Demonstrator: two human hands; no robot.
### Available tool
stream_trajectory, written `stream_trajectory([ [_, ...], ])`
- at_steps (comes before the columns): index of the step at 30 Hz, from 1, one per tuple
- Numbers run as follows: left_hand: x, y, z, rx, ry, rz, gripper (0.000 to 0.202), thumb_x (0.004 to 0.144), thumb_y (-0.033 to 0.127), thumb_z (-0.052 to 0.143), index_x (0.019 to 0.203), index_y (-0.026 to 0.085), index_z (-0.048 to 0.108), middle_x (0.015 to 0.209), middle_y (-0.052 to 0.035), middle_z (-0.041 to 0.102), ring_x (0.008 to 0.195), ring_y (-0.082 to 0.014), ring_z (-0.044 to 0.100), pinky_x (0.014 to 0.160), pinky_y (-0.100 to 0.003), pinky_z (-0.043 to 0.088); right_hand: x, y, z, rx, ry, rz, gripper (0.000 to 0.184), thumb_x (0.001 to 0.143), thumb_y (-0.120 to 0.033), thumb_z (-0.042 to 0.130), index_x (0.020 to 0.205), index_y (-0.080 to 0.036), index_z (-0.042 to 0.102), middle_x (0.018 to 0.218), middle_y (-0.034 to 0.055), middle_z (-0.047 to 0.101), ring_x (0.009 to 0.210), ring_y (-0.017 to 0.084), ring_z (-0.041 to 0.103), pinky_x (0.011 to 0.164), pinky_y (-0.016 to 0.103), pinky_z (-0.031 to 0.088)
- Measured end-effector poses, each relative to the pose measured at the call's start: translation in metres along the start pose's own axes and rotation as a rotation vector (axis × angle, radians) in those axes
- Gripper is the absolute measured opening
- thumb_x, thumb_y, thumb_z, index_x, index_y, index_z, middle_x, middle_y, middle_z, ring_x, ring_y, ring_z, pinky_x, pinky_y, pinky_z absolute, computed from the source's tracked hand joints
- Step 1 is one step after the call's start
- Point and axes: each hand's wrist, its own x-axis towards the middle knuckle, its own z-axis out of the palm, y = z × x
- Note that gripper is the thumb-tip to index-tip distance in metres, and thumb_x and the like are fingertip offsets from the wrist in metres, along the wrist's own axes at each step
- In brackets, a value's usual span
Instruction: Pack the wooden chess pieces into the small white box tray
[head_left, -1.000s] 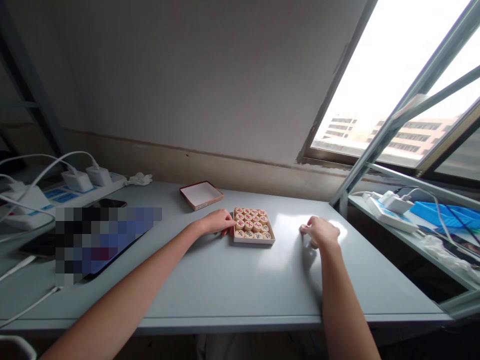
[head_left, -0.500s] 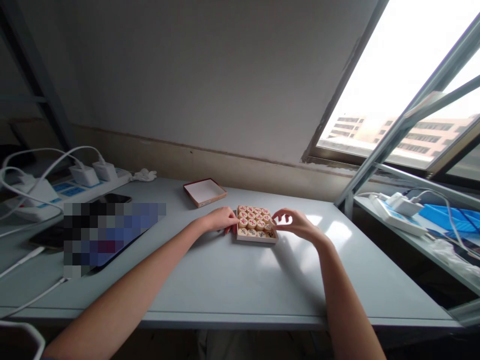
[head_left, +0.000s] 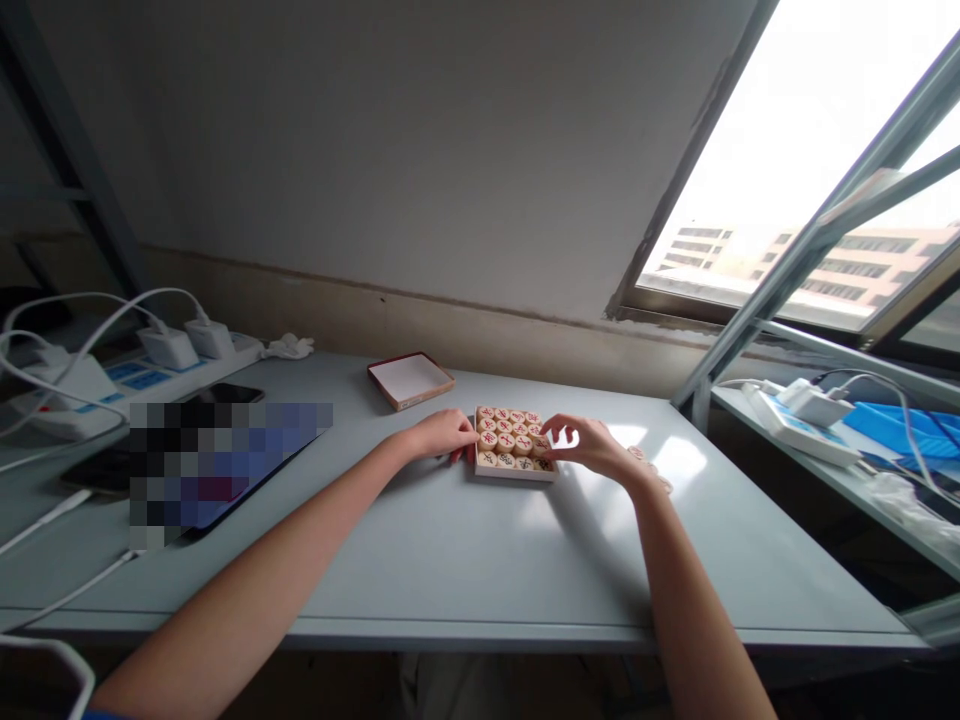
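A shallow box [head_left: 514, 474] stands on the desk, filled with rows of round wooden Chinese chess pieces [head_left: 505, 442], some marked in red and others in black. My left hand [head_left: 444, 435] is closed at the box's left side, its fingertips against the edge. On the opposite side, my right hand [head_left: 589, 445] curls its thumb and forefinger around a Chinese chess piece [head_left: 540, 444] at the right end of a row. Its remaining fingers are bent above. Partly hidden behind my right wrist, a few loose pieces [head_left: 637, 453] lie on the desk.
The box lid [head_left: 411, 380] lies upturned near the wall. At left are a tablet-like device [head_left: 247, 490], partly blurred out, a phone [head_left: 234, 393] and a power strip [head_left: 244, 352] with plugs and white cables. A metal frame [head_left: 709, 385] and shelf stand at right.
The view has shifted slightly. The right hand has edged a little toward the box, and loose pieces now show beside its wrist. The left hand stays at the box's side.
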Motion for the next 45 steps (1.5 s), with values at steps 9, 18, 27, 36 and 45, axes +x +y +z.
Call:
stream_trajectory([
  [9, 0.002, -0.002, 0.002, -0.001, 0.009, 0.006, 0.033, 0.071, 0.032, 0.04, 0.053, 0.013, 0.061, 0.042, 0.0008, 0.048, 0.042, -0.0095, 0.04, 0.047, -0.022, 0.031, 0.0, -0.004, -0.002, -0.019, -0.01, 0.015, 0.019, 0.068, -0.038, 0.061, 0.075, -0.021, 0.059, 0.082, 0.0007, 0.062, 0.077, 0.017, 0.055, 0.065, 0.026, 0.037],
  [18, 0.001, 0.001, 0.001, -0.037, 0.008, -0.015, 0.032, 0.07, 0.031, 0.04, 0.053, 0.013, 0.06, 0.042, 0.0009, 0.048, 0.041, -0.0089, 0.04, 0.047, -0.022, 0.03, -0.01, 0.02, -0.009, -0.585, 0.294, 0.532, 0.029, 0.086, -0.028, 0.037, 0.107, -0.014, 0.05, 0.098, 0.0118, 0.061, 0.097, 0.025, 0.052, 0.078, 0.039, 0.033],
  [27, 0.003, 0.004, 0.004, 0.014, 0.032, -0.124, 0.03, 0.066, 0.028, 0.038, 0.05, 0.014, 0.059, 0.043, -0.0004, 0.051, 0.039, -0.0091, 0.038, 0.043, -0.023, 0.027, -0.017, 0.023, -0.013, -0.598, 0.083, 0.695, 0.037, 0.071, -0.007, 0.047, 0.107, -0.015, 0.051, 0.104, 0.0135, 0.055, 0.095, 0.023, 0.054, 0.071, 0.029, 0.039],
  [36, 0.002, 0.011, 0.005, 0.038, 0.118, -0.189, 0.029, 0.066, 0.03, 0.04, 0.043, 0.015, 0.051, 0.044, -0.001, 0.052, 0.043, -0.0103, 0.044, 0.047, -0.023, 0.031, -0.015, 0.03, -0.015, -0.505, 0.081, 0.716, 0.022, 0.079, -0.013, 0.041, 0.089, -0.011, 0.06, 0.097, 0.0161, 0.06, 0.099, 0.03, 0.053, 0.08, 0.041, 0.035],
  [45, 0.005, 0.008, 0.01, 0.114, 0.214, -0.173, 0.032, 0.069, 0.034, 0.041, 0.044, 0.017, 0.05, 0.045, -0.0011, 0.054, 0.046, -0.0125, 0.048, 0.05, -0.023, 0.031, 0.012, -0.027, 0.023, 0.48, 0.192, -0.226, 0.033, 0.073, -0.034, 0.058, 0.102, -0.021, 0.054, 0.098, 0.0044, 0.059, 0.087, 0.016, 0.056, 0.075, 0.028, 0.045],
])
